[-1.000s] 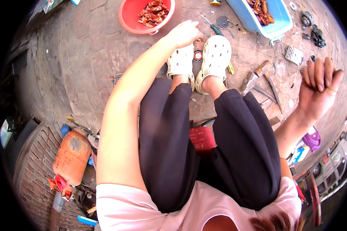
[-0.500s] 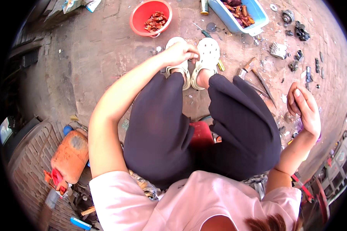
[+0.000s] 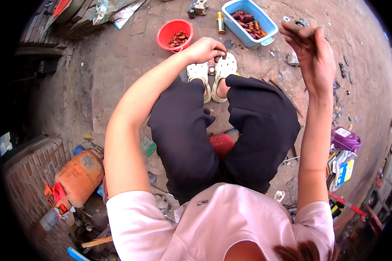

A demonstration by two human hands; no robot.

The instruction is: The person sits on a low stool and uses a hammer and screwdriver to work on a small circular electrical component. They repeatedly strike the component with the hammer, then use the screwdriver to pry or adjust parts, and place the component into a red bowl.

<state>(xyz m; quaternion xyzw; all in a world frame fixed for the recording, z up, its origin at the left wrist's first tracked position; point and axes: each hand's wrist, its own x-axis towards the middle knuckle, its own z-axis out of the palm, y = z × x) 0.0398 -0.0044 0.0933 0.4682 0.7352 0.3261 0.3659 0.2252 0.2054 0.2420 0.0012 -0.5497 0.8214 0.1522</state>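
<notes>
My left hand [image 3: 207, 50] is closed, its darkened fingers curled above the toes of my white clogs [image 3: 225, 66]. Whatever sits between those fingertips, if anything, is hidden. Just below it, a small round metal piece [image 3: 211, 69] shows between the two shoes. My right hand [image 3: 311, 54] is raised on the right with its fingers bent and apart, holding nothing. Beyond my feet stands a red bowl [image 3: 174, 35] with copper-coloured scraps [image 3: 178, 39] in it. To its right is a blue plastic tub [image 3: 265, 26] of reddish-brown coils [image 3: 250, 27].
A yellow-capped bottle [image 3: 221, 22] stands left of the tub. A hammer [image 3: 270, 75] lies right of my feet, partly covered by my trouser leg. Metal parts litter the right-hand floor near a purple container [image 3: 346, 139]. An orange gas cylinder [image 3: 79, 178] is at the lower left.
My right hand has risen from the right side toward the tub, its fingers spreading. My left hand remains over the shoes, its fingers curled. The view has shifted, showing more of the far floor.
</notes>
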